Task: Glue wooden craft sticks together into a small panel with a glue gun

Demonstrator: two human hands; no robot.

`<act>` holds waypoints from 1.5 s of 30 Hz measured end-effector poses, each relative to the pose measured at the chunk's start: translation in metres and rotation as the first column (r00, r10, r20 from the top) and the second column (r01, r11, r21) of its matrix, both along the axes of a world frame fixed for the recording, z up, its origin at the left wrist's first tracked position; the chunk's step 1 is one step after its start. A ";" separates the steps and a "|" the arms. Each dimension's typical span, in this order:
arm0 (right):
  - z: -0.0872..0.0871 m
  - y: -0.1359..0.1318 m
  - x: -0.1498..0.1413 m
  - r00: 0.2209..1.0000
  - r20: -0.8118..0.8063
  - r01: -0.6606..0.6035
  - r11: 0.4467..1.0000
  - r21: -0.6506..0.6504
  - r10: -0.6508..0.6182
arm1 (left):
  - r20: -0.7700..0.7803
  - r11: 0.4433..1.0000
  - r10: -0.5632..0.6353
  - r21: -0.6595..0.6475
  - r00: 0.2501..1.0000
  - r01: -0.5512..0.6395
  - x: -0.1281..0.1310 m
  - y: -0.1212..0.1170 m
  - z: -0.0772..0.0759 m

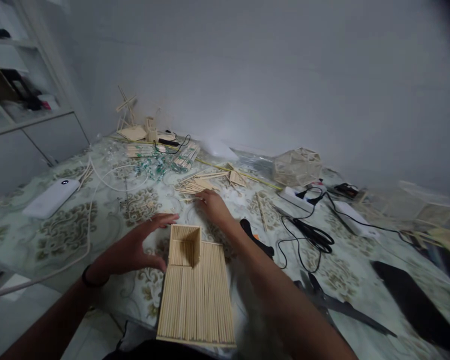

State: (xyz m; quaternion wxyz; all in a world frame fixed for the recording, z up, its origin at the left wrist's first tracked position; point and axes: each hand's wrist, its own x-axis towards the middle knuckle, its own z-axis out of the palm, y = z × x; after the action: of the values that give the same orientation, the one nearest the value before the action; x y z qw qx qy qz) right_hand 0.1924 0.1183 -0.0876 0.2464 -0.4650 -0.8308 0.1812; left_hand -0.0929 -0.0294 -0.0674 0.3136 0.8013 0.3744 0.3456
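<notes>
A small model of pale wooden sticks [197, 305] lies in front of me, a flat platform with an open-topped box [182, 245] at its far left corner. Beside that box, my left hand [140, 245] is open, thumb and fingers spread around its left side; the thumb is close to the wall, and I cannot tell if it touches. Beyond the model, my right hand [212, 204] reaches to the near edge of a pile of loose sticks [197, 185]. Its fingers are curled together, and whatever they pinch is too small to make out.
Right of my arm are a black-handled tool [257, 237], a coiled black cable [315, 235], dark pliers [345, 305] and a black phone [416, 300]. A white power bank [51, 198] lies left. Stick bundles [144, 150], a power strip [296, 199] and stick structures [298, 167] stand farther back.
</notes>
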 end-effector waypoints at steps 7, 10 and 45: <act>-0.002 0.014 -0.014 0.997 0.038 0.072 0.996 0.047 -0.074 | 0.129 0.998 0.047 0.026 0.991 -0.051 0.005 -0.011 -0.015; 0.028 -0.018 0.003 0.996 -0.026 0.087 0.989 0.116 -0.085 | 0.144 0.995 0.076 0.046 0.987 -0.083 0.006 -0.014 -0.014; 0.047 -0.190 0.029 0.924 -0.381 0.025 0.993 0.115 0.020 | 0.174 0.990 0.111 0.071 0.978 -0.125 0.029 -0.037 0.000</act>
State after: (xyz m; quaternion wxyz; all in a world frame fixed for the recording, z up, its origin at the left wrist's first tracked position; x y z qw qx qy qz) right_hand 0.2218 -0.0715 -0.0409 0.4304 -0.4066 -0.7757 0.2184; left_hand -0.0636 -0.0669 -0.0679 0.2902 0.7574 0.3788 0.4457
